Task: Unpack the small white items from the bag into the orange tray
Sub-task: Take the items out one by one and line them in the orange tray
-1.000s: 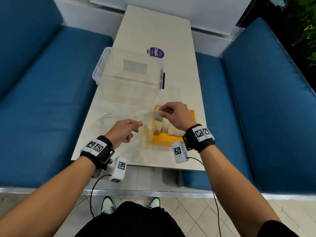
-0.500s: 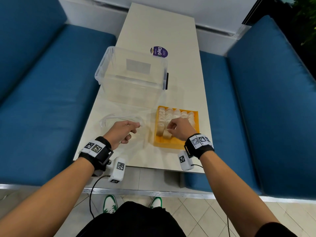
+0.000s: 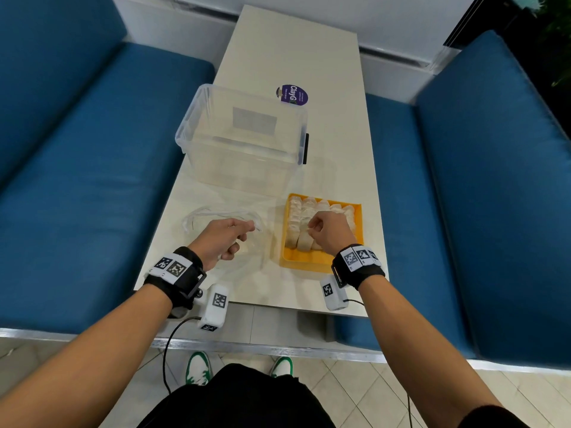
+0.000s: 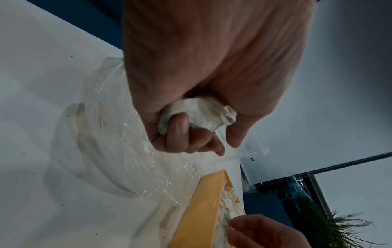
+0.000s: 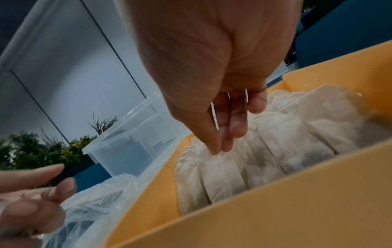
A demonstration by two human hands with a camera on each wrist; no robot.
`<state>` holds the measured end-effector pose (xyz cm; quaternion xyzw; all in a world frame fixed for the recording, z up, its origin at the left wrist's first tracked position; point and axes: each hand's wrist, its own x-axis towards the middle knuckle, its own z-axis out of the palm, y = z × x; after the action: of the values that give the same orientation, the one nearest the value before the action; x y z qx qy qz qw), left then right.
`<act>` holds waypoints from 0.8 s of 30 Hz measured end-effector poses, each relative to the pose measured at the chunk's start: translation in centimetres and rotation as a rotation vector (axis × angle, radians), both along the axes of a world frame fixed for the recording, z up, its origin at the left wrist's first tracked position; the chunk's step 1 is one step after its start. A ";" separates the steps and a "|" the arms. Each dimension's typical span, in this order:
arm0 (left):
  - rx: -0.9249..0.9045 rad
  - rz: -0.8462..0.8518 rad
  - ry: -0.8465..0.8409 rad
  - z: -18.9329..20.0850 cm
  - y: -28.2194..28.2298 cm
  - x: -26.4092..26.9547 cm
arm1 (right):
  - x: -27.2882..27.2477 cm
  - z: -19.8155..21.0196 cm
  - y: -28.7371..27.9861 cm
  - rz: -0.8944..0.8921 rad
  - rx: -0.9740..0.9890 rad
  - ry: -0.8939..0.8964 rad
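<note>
Presently the orange tray (image 3: 304, 257) serves as the reference landmark: it sits on the table (image 3: 293, 50) at the person's right front, and its far part is packed with small white items (image 3: 309, 208) standing in rows. The right hand (image 3: 330, 231) is over the tray's middle, fingers pointing down and nearly straight; in the right wrist view the fingertips (image 5: 216, 149) touch the top of a white sachet (image 5: 214, 169) in the nearest row without closing round it, so this hand holds nothing. The clear plastic bag (image 3: 222, 217) lies flat on the table just beside the tray's left wall, its mouth toward the tray. The left hand (image 3: 221, 242) is over that bag, left of the tray, fingers curled; the left wrist view shows it gripping one crumpled white item (image 4: 199, 115) in the fist. That item is therefore the next piece to place, and it lies left of the tray, nearer the left hand than the right. The free tray floor is the strip at the near wall. The move probably runs rightward across the left wall, or as a hand-over to the right hand. A clear storage bin (image 3: 244, 140) stands beyond the tray.
</note>
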<state>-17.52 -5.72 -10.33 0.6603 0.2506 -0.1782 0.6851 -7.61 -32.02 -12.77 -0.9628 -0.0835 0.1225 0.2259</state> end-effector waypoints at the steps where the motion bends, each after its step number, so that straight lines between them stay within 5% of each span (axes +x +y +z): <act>1: -0.015 0.004 0.009 0.0 -0.1 0.0 | 0.0 0.1 -0.1 -0.016 0.015 -0.011; 7: -0.219 0.043 0.096 0.5 -0.1 0.2 | -0.6 2.3 -0.1 -0.070 0.158 -0.097; 13: -0.577 0.087 0.095 1.9 -0.6 0.5 | -2.7 5.3 4.1 0.126 0.407 -0.039; 17: -0.531 0.047 0.018 2.1 -1.3 0.7 | -4.2 6.9 6.9 0.240 0.453 0.104; 24: -0.357 -0.019 -0.106 2.0 -1.5 0.5 | -4.1 6.5 7.6 0.184 0.504 0.139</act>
<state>-17.06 -7.20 -8.30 0.5390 0.1723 -0.1914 0.8020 -11.68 -24.42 -6.25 -0.8540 -0.1826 0.1834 0.4513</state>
